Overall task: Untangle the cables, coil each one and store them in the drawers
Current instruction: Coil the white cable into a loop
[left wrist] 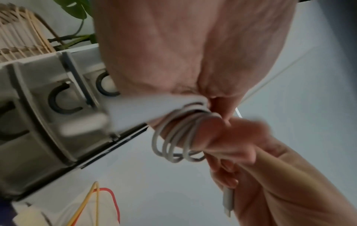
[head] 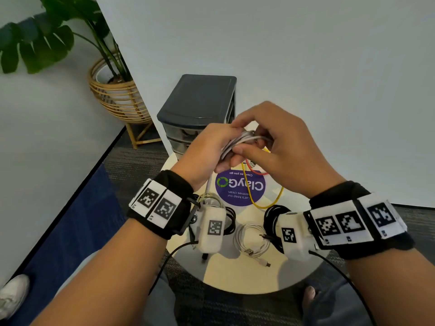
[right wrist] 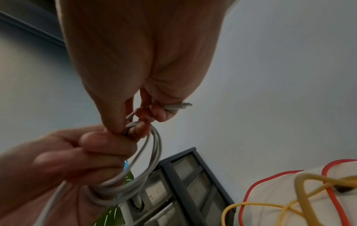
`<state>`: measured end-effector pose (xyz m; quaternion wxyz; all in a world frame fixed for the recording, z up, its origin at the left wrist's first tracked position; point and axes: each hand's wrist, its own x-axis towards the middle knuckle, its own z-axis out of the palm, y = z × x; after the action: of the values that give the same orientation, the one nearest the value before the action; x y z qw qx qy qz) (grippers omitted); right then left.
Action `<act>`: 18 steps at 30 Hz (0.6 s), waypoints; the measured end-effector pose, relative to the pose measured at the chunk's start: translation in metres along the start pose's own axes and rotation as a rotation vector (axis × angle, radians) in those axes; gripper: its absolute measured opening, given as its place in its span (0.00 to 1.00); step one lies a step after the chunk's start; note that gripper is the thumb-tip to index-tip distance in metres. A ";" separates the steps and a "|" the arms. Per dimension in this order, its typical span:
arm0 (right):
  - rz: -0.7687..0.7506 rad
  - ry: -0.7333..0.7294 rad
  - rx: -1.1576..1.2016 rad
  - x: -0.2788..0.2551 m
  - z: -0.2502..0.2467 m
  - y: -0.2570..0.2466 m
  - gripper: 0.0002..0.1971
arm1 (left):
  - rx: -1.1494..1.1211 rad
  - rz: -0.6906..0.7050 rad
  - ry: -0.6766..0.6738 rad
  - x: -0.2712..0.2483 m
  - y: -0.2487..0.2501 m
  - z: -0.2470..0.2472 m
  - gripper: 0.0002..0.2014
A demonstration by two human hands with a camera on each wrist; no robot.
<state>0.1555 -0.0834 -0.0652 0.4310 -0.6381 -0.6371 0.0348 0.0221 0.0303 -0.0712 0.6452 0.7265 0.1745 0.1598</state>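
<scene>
Both hands meet above the round table (head: 235,276) over a white cable (head: 237,142) wound in several loops. My left hand (head: 211,149) grips the loops (left wrist: 173,146), which wrap round its fingers. My right hand (head: 270,147) pinches the same cable (right wrist: 146,152) at the top, with the white plug end (right wrist: 177,106) sticking out past its curled fingers. The plug (left wrist: 228,201) also shows in the left wrist view. A yellow cable (head: 263,203) and a red cable (head: 255,171) lie loose on the table below the hands. The dark grey drawer unit (head: 200,102) stands behind, drawers closed.
A coiled white cable (head: 251,241) and coiled black cables (head: 231,220) lie near the table's front. A purple round sticker (head: 240,187) is on the tabletop. A potted plant in a rattan stand (head: 117,95) is at the left, a white wall behind.
</scene>
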 end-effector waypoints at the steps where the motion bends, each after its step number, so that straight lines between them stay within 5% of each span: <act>1: 0.016 -0.003 0.009 -0.001 0.001 0.002 0.14 | 0.000 -0.002 0.017 -0.001 -0.001 0.000 0.24; 7: 0.130 0.095 -0.028 -0.001 0.002 0.011 0.05 | -0.148 0.019 0.291 0.000 -0.006 -0.002 0.10; 13: 0.186 -0.051 0.031 -0.002 -0.003 0.014 0.06 | -0.064 0.011 0.212 -0.005 -0.008 -0.003 0.03; 18: 0.057 -0.108 -0.091 -0.002 -0.016 0.023 0.08 | -0.144 -0.030 0.156 -0.005 -0.006 -0.002 0.04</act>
<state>0.1831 -0.0891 -0.0698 0.3654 -0.6722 -0.6418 0.0523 0.0164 0.0304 -0.0772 0.6824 0.6610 0.2231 0.2183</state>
